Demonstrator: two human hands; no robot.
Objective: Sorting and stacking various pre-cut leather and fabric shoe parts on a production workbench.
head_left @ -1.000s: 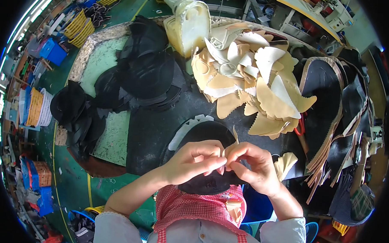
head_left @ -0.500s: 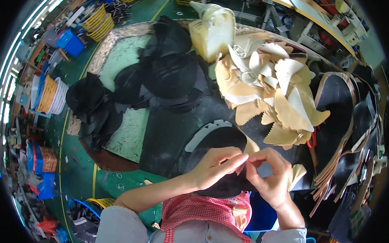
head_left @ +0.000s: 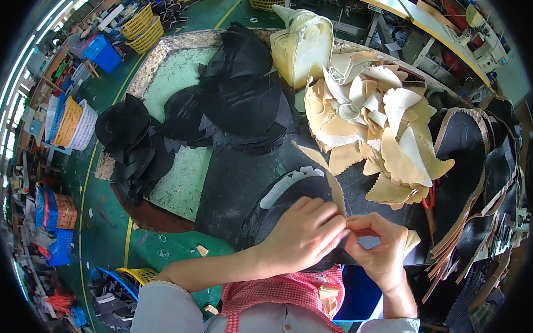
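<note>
My left hand (head_left: 308, 234) and my right hand (head_left: 378, 245) meet at the table's near edge with their fingers bent and pinched together. Between them they grip the lower end of a narrow tan leather piece (head_left: 331, 183), whose free end rises up and to the left. My fingers hide exactly how it is held. Under my left hand lies a stack of black curved pieces (head_left: 295, 194), with a pale notched strip (head_left: 286, 185) along its upper edge. Just right of my right hand, a small tan scrap (head_left: 412, 241) rests by the edge.
A heap of tan and cream cut pieces (head_left: 390, 144) covers the table's right middle, beside a yellowish plastic jug (head_left: 303, 47). Stacks of black pieces (head_left: 242, 110) spread to the left. Red-handled scissors (head_left: 429, 201) and black strips with tan edging (head_left: 463, 173) lie at the right.
My hands have drawn closer, the left now curled over the work. The tan leather piece stands out farther, up and left. The whole view has shifted slightly.
</note>
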